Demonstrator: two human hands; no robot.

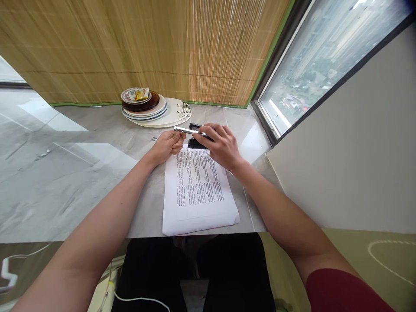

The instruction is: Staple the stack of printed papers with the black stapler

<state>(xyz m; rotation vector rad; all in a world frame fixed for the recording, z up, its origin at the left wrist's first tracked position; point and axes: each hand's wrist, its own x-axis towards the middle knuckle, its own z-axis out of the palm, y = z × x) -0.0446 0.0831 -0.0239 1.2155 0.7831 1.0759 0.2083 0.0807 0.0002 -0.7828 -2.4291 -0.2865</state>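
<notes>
Above the far end of a printed sheet of paper [198,186], my right hand [222,145] grips a black stapler [199,144]. The stapler is swung open, its shiny metal rail [186,130] pointing left between the black parts. My left hand [169,144] is closed in a pinch at the rail's left end. Whatever lies between those fingertips is hidden. Small grey pieces that look like staple strips [154,138] lie on the table just left of my left hand. The paper rests flat, with its near right corner slightly curled.
Stacked plates [144,106] and a white oval platter [178,113] stand at the back of the marble-patterned table [81,182], before a bamboo blind [146,47]. A window [292,82] and a white wall [351,156] bound the right side. A white cable [143,299] hangs below.
</notes>
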